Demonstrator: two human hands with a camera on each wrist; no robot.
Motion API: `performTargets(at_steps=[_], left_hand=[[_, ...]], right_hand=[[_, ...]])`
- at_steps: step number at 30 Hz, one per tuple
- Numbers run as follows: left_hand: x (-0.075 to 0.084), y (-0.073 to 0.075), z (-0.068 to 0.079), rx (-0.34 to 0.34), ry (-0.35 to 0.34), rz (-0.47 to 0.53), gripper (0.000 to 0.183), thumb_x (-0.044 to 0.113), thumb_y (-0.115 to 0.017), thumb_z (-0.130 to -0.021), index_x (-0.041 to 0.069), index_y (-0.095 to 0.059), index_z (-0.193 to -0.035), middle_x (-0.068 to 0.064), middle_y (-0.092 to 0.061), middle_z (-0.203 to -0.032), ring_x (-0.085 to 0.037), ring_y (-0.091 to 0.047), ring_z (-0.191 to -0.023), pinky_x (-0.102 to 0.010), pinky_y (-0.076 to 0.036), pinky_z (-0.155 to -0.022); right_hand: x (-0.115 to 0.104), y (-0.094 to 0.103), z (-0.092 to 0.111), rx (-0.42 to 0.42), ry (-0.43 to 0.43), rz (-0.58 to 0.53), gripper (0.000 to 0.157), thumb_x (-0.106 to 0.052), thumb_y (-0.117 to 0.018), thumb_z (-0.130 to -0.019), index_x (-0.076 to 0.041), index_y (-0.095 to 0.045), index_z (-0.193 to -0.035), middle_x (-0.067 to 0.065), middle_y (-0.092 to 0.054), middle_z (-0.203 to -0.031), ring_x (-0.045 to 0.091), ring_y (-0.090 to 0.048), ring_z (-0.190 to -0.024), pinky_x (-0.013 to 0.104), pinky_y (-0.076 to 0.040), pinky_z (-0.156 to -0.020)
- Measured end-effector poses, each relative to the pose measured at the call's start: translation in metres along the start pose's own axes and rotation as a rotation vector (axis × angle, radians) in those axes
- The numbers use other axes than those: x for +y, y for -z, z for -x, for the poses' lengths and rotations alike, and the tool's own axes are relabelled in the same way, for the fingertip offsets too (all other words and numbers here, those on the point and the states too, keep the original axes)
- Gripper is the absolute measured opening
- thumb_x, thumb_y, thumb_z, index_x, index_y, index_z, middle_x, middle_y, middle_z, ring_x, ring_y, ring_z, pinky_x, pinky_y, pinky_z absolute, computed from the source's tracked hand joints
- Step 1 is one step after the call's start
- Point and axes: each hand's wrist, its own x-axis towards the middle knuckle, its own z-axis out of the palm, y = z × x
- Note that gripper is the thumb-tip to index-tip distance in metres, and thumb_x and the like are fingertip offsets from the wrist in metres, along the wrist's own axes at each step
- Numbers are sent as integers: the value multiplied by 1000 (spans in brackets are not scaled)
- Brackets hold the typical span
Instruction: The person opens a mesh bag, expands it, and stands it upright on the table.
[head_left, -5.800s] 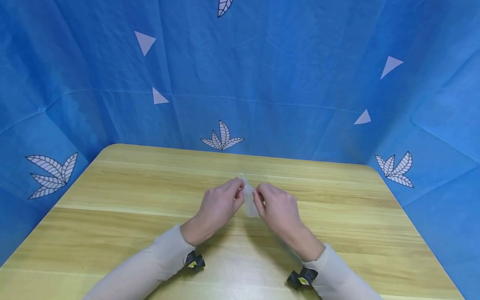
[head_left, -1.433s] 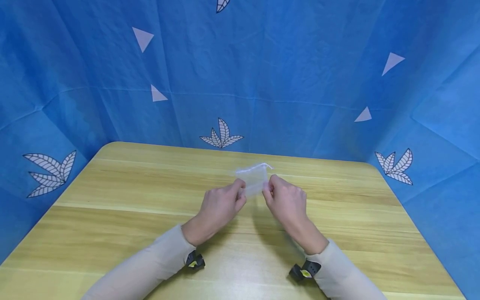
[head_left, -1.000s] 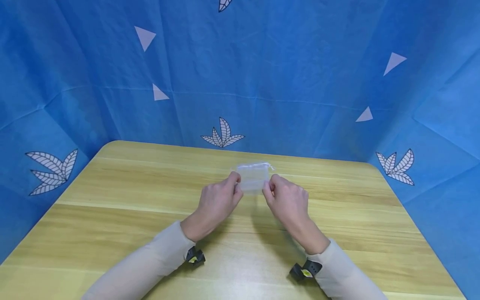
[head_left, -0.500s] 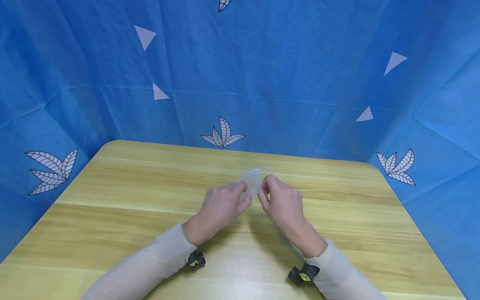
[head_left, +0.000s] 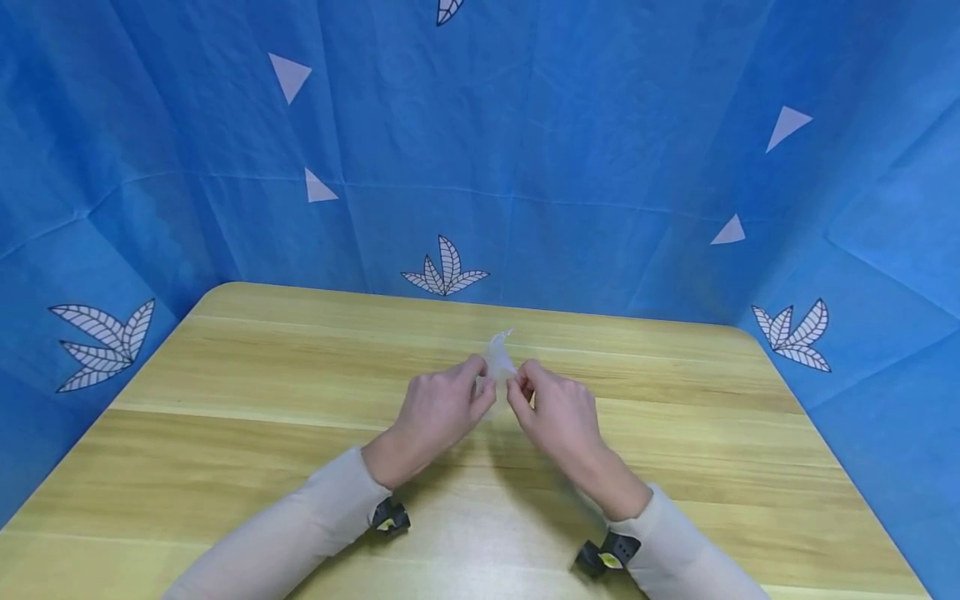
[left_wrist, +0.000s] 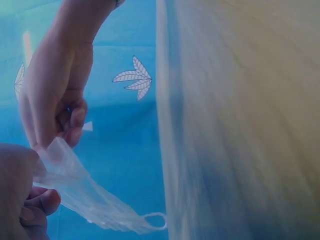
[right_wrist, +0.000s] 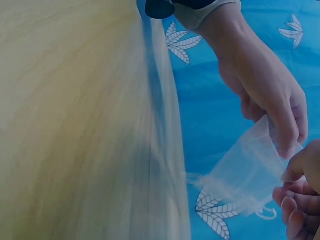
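Observation:
A small sheer white drawstring pouch (head_left: pixel 499 357) is bunched between my two hands above the middle of the table. My left hand (head_left: pixel 438 404) pinches one side of it between thumb and fingers. On the opposite side my right hand (head_left: pixel 561 415) pinches it too, the fingertips of both hands close together. In the left wrist view the gathered pouch (left_wrist: pixel 102 197) slants down to a loop of white cord (left_wrist: pixel 157 220). The right wrist view has its thin fabric (right_wrist: pixel 245 167) spread wider, partly covered by my fingers.
The wooden table (head_left: pixel 262 383) has rounded far corners. Behind it and at both sides hangs a blue curtain (head_left: pixel 570 167) printed with white leaves and triangles. Each sleeve carries a dark strapped wrist camera, the left one (head_left: pixel 390 517) and the right one (head_left: pixel 606 557).
About a second ago the pouch was stretched flat between the hands. The hands have since come closer together, and the fabric is now crumpled and narrow between them.

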Motion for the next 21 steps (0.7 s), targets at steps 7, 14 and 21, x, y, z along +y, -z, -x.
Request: performTargets(at_steps=[7, 14, 21], left_hand=[[-1, 0, -1, 14, 13, 60, 10, 17, -66, -92, 8, -63, -88, 5, -53, -63, -3, -40, -44, -16, -26, -38], [0, 0, 0, 29, 8, 85, 11, 14, -64, -93, 9, -63, -83, 5, -54, -65, -3, -42, -46, -18, -31, -39], [-1, -1, 0, 8, 57, 86, 22, 15, -66, -92, 12, -54, -74, 8, -42, -60, -3, -31, -44, -18, -25, -39]], right_hand=[[4, 3, -2, 6, 6, -7, 17, -15, -66, -91, -14, -58, -76, -10, -53, -60, 5, -36, -43, 28, -34, -44], [4, 4, -2, 34, 39, -26, 19, -15, -67, -91, -15, -57, -76, -10, -52, -61, 5, -40, -45, 28, -36, -45], [3, 6, -2, 43, 68, -42, 21, -14, -67, -91, -15, -55, -74, -11, -50, -61, 4, -39, -46, 26, -35, -45]])
